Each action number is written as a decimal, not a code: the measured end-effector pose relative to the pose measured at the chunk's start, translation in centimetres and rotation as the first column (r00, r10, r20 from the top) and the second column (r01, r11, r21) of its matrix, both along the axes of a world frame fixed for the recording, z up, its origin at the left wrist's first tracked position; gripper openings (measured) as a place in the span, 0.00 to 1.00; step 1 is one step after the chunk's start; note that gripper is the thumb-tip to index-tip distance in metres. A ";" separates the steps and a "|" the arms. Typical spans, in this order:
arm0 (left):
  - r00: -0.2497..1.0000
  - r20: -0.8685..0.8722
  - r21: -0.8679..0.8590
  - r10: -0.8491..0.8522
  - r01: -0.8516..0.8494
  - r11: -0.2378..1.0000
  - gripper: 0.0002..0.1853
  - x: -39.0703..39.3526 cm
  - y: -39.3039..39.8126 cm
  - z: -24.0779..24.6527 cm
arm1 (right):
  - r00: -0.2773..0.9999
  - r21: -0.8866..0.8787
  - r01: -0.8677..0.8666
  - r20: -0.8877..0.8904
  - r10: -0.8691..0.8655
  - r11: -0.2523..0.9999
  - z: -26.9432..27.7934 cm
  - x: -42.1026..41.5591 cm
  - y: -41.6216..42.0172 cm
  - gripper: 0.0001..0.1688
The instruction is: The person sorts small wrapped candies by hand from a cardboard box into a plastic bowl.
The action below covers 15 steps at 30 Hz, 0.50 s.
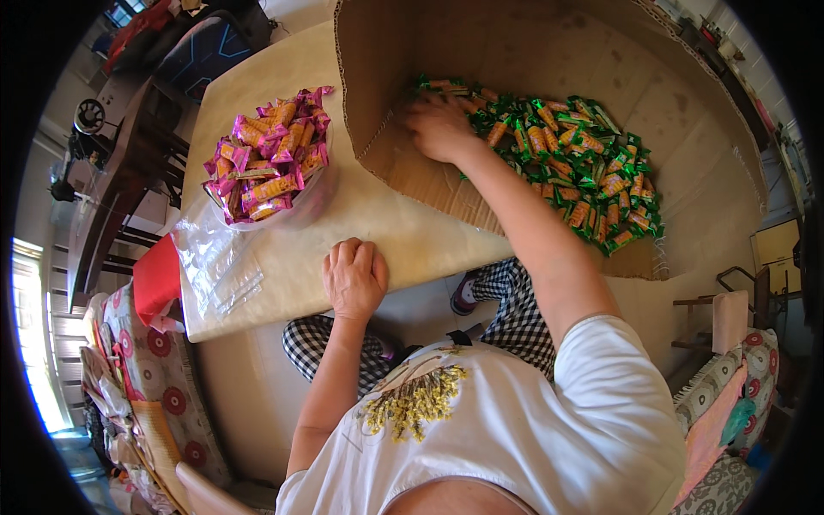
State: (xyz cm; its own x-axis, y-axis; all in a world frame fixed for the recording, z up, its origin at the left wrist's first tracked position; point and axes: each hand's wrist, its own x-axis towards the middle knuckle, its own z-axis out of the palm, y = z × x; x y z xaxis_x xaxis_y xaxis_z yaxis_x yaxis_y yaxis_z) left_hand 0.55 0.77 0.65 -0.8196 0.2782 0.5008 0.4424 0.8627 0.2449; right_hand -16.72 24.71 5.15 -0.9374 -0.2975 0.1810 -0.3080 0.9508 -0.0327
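Note:
My right hand (439, 125) reaches into a large open cardboard box (515, 38), at the left edge of a heap of green-and-orange wrapped candies (566, 154). Its fingers are blurred and partly dark, so whether they grip a candy is not visible. My left hand (355, 273) rests at the table's near edge with its fingers curled in and nothing showing in it. Left of the box, a clear plastic tub (309, 209) is piled above its rim with pink-and-yellow wrapped candies (273, 151).
Clear zip bags (215, 264) lie at the left corner of the cloth-covered table (412, 235). Beside that corner is a red stool (156, 280). A treadle sewing machine table (119, 193) stands at far left, and a sofa with a patterned cover (161, 380) is at lower left.

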 end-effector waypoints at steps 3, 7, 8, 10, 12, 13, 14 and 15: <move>1.000 0.005 -0.001 -0.002 0.002 1.000 0.07 0.0 0.1 0.0 | 0.997 0.105 0.074 0.004 -0.075 0.992 0.1 0.9 3.2 0.17; 1.000 0.025 -0.001 -0.010 0.010 1.000 0.08 0.0 0.1 -0.1 | 0.957 0.195 0.248 0.101 -0.271 0.949 1.9 2.3 6.8 0.16; 1.000 0.030 -0.001 -0.005 0.005 1.000 0.08 0.1 0.1 -0.1 | 0.940 0.196 0.301 0.104 -0.325 0.933 2.6 2.6 7.2 0.16; 0.999 0.034 0.000 -0.007 0.007 1.000 0.08 0.1 0.2 0.2 | 0.944 0.225 0.275 0.122 -0.307 0.935 3.3 1.8 8.6 0.15; 0.999 0.034 0.009 -0.008 0.008 1.000 0.08 0.0 0.2 0.4 | 0.952 0.164 0.275 0.093 -0.292 0.947 3.8 0.6 8.8 0.15; 0.999 0.035 0.012 -0.007 0.006 1.000 0.08 0.0 0.1 0.4 | 0.959 0.109 0.277 0.034 -0.282 0.955 4.0 0.0 8.2 0.15; 0.999 0.036 0.010 -0.003 0.003 1.000 0.08 0.1 0.2 0.2 | 0.961 0.054 0.275 -0.026 -0.274 0.960 3.9 -0.7 7.7 0.16; 0.999 0.034 0.005 -0.003 0.002 1.000 0.08 0.0 0.2 0.2 | 0.969 0.020 0.239 -0.064 -0.238 0.971 3.6 -1.7 7.5 0.16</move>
State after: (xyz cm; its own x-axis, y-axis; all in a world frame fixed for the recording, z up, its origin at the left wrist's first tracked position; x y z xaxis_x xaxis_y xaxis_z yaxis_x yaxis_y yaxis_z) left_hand 0.57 0.94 0.86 -0.8353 0.2780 0.4743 0.4361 0.8604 0.2638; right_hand -18.44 32.23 8.73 -0.9694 -0.0720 0.2347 -0.0727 0.9973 0.0057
